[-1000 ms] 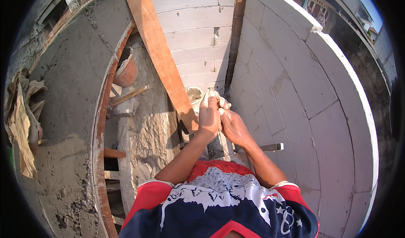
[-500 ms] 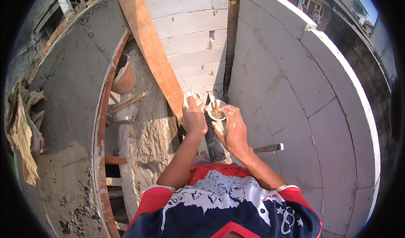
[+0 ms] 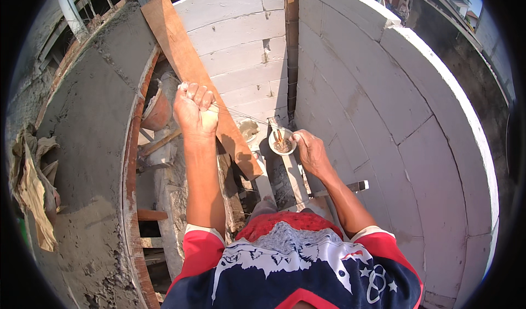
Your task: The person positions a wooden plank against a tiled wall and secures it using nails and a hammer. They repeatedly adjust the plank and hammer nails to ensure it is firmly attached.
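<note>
My left hand [image 3: 197,109] is closed in a fist, raised over the long brown board. Thin strands [image 3: 241,113], wire or string, run taut from it down to the right. Their other end reaches my right hand [image 3: 311,150], whose fingers are pinched together around it. Just left of those fingers is a small white cup [image 3: 272,144] with brown pieces and greyish matter inside; whether the fingers touch it I cannot tell. A second pale container [image 3: 249,130] with grey matter sits behind it, near the board's edge.
The brown board [image 3: 181,51] leans diagonally at the left. Pale block walls [image 3: 378,112] rise ahead and to the right. A rough grey wall [image 3: 93,144] stands at the left, with an orange bucket [image 3: 157,112] beyond its wooden edge. A bar [image 3: 356,187] juts near my right forearm.
My left hand has moved left and up, away from the cup, drawing the strands out. My right hand has closed and shifted slightly right. The second container has come into sight.
</note>
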